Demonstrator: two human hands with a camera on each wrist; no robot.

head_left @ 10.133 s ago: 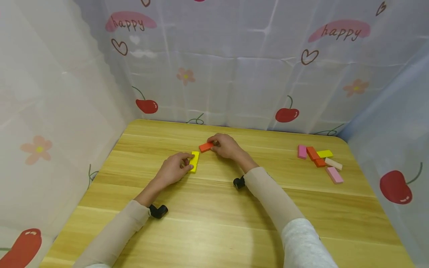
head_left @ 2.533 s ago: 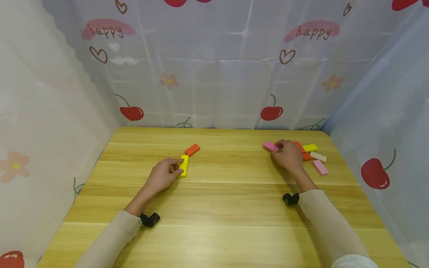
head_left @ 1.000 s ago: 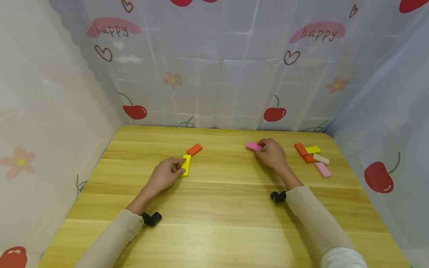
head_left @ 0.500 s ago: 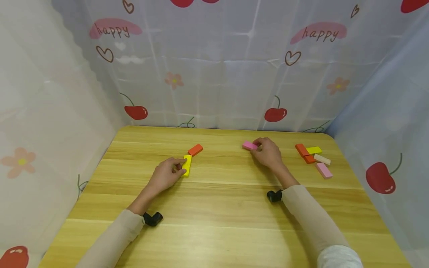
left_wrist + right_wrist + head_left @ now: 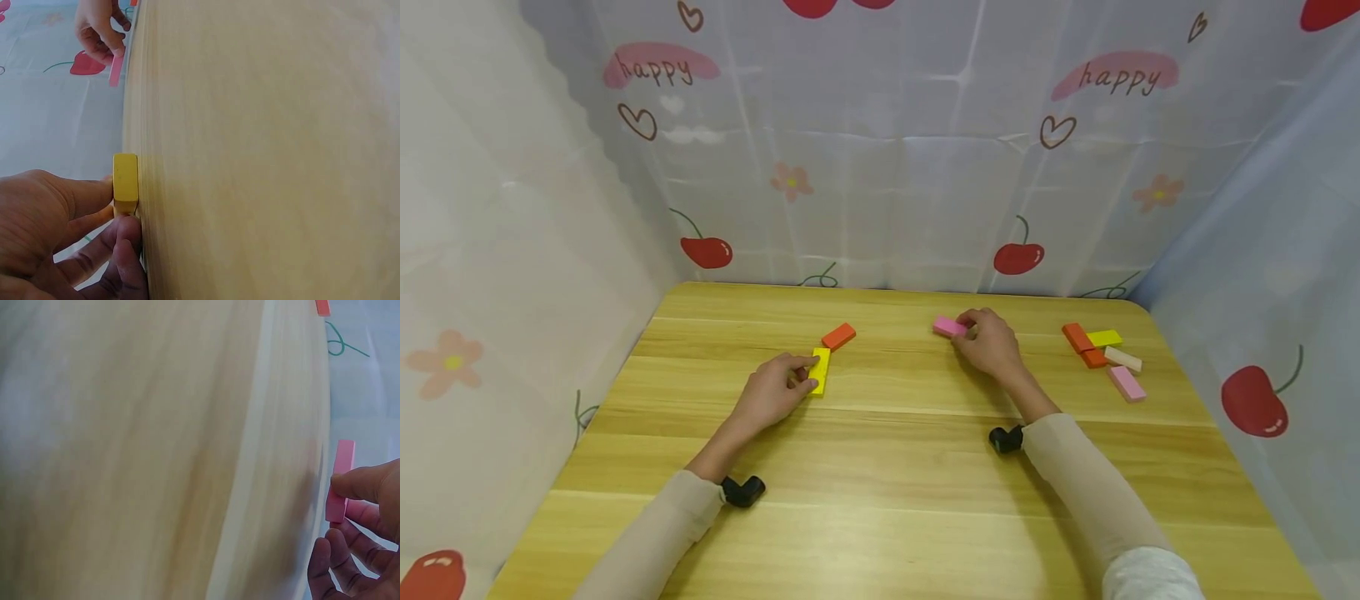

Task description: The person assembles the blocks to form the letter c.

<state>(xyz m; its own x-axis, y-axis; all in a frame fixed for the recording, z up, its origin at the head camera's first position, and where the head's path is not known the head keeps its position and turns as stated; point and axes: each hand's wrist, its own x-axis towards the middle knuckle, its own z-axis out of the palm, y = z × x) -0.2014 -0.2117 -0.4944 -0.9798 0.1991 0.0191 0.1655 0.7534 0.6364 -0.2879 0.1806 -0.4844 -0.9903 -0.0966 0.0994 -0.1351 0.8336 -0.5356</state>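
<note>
My right hand (image 5: pixel 988 342) pinches a pink block (image 5: pixel 948 327) just above the wooden table (image 5: pixel 880 467), right of centre; in the right wrist view the pink block (image 5: pixel 340 480) sits between thumb and fingers. My left hand (image 5: pixel 775 387) rests at the left, fingertips holding a flat yellow block (image 5: pixel 820 370); the left wrist view shows the yellow block (image 5: pixel 125 177) gripped against the tabletop. An orange block (image 5: pixel 838 336) lies flat just beyond the yellow one, corner to corner.
Several loose blocks (image 5: pixel 1103 357), orange, yellow, cream and pink, lie at the far right of the table. Printed curtain walls (image 5: pixel 880 167) close in the back and both sides.
My right hand has carried the pink block leftward from the pile at the right towards the table's middle. The left hand has stayed on the yellow block.
</note>
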